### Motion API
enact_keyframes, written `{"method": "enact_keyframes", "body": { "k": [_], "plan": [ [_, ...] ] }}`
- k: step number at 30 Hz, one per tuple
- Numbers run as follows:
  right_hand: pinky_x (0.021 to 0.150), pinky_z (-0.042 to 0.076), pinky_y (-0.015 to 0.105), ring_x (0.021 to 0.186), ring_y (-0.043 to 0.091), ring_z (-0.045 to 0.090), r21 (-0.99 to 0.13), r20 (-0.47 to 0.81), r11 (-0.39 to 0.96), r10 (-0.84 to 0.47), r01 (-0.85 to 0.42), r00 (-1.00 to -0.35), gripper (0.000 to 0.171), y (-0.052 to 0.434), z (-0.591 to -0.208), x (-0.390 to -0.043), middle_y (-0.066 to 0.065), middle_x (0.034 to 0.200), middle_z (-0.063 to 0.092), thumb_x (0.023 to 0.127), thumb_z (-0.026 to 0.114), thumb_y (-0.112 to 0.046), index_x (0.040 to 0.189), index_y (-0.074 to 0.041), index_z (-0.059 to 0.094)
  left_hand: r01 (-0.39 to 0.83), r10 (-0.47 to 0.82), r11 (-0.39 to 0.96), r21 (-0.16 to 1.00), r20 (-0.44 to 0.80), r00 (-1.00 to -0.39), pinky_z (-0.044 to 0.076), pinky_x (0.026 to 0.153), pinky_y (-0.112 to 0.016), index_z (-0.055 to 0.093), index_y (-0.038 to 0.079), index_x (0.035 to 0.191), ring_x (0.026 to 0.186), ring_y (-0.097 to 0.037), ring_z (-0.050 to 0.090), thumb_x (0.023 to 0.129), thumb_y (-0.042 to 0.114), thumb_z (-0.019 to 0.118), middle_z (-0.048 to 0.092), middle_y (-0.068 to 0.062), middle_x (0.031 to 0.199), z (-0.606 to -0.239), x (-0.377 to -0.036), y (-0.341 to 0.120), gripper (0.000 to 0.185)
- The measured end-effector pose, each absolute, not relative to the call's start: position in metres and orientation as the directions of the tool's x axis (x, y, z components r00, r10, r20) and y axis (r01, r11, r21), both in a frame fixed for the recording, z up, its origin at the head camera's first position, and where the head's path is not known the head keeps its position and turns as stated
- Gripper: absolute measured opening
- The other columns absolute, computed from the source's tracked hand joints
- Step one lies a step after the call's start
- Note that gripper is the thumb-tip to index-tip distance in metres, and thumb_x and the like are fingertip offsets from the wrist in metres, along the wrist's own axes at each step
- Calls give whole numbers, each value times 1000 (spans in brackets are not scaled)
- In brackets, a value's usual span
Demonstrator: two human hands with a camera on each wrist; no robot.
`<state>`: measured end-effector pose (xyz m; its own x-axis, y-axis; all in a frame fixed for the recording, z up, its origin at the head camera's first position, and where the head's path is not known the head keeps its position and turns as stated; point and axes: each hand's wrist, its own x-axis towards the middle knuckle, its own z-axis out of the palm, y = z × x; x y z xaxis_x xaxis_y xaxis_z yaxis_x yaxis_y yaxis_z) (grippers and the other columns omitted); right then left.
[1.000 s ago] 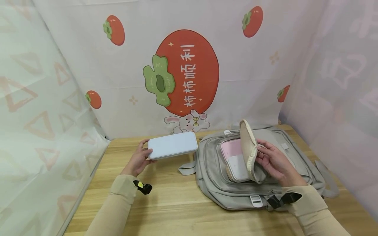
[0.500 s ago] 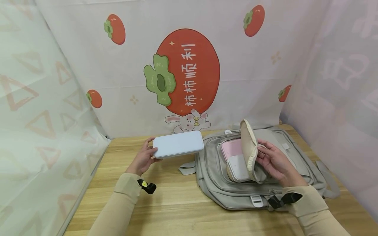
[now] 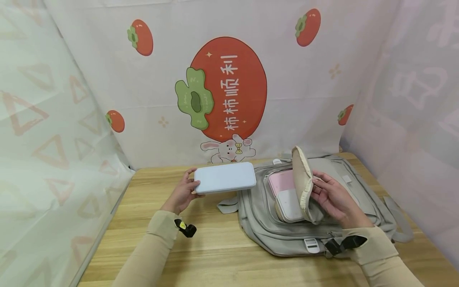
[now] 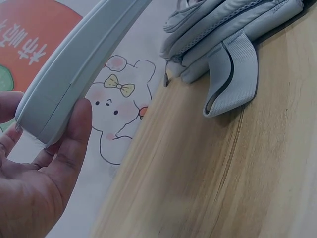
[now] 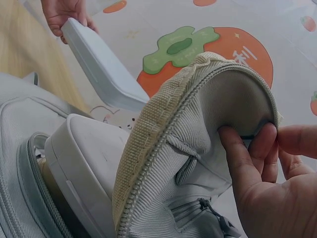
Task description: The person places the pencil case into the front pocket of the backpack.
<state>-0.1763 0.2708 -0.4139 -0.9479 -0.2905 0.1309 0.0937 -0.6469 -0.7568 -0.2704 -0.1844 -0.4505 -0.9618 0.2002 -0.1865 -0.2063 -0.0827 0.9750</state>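
My left hand (image 3: pixel 183 193) grips the left end of a flat pale-blue box (image 3: pixel 225 177) and holds it above the wooden table, just left of a grey backpack (image 3: pixel 258 215). In the left wrist view the thumb (image 4: pixel 69 144) presses the blue box (image 4: pixel 74 64) from below. My right hand (image 3: pixel 331 196) holds the backpack's beige pocket flap (image 3: pixel 303 181) upright, fingers (image 5: pixel 247 153) curled on the flap (image 5: pixel 198 144). In the open pocket lie a pink box (image 3: pixel 281 180) and a white box (image 3: pixel 288 204). The white box (image 5: pixel 84 163) fills the pocket mouth.
The backpack lies flat at the table's right, a strap loop (image 3: pixel 226 205) sticking out to its left and a white buckle (image 3: pixel 311 244) at its near edge. Printed cloth walls close in the left, back and right. Bare wood (image 3: pixel 201 251) runs along the front.
My left hand has carried the blue box to the right, closer to the backpack. The right hand and the raised flap have stayed put.
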Motion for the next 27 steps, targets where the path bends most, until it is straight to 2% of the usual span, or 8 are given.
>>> {"method": "enact_keyframes", "body": {
  "k": [14, 20, 24, 27],
  "plan": [
    [89, 57, 30, 106, 18, 68, -761, 115, -642, -276, 94, -954, 35, 272, -414, -174, 9, 118, 69, 110, 38, 4, 121, -9, 69, -196, 212, -94, 976, -173, -962, 55, 78, -40, 27, 15, 156, 100, -24, 55, 108, 1, 43, 41, -20, 124, -455, -275, -158, 52],
    [88, 57, 31, 105, 18, 68, -761, 111, -642, -277, 98, -954, 35, 271, -413, -174, 9, 117, 69, 110, 39, 3, 121, -9, 69, -192, 236, -89, 977, -166, -958, 56, 82, -45, 26, 16, 157, 99, -26, 55, 107, 1, 44, 41, -21, 124, -454, -277, -142, 54],
    [88, 57, 31, 105, 18, 68, -759, 111, -644, -279, 100, -954, 34, 271, -413, -175, 9, 116, 69, 110, 39, 3, 121, -8, 69, -201, 241, -83, 976, -176, -954, 54, 90, -55, 26, 16, 158, 102, -28, 55, 107, 0, 45, 42, -21, 124, -452, -277, -134, 57],
    [88, 57, 31, 105, 18, 68, -759, 109, -643, -279, 101, -954, 34, 271, -413, -175, 10, 117, 69, 110, 39, 3, 120, -8, 69, -207, 248, -80, 975, -182, -952, 54, 89, -54, 28, 16, 157, 103, -29, 54, 107, 0, 45, 42, -20, 124, -452, -277, -128, 56]
  ]
}}
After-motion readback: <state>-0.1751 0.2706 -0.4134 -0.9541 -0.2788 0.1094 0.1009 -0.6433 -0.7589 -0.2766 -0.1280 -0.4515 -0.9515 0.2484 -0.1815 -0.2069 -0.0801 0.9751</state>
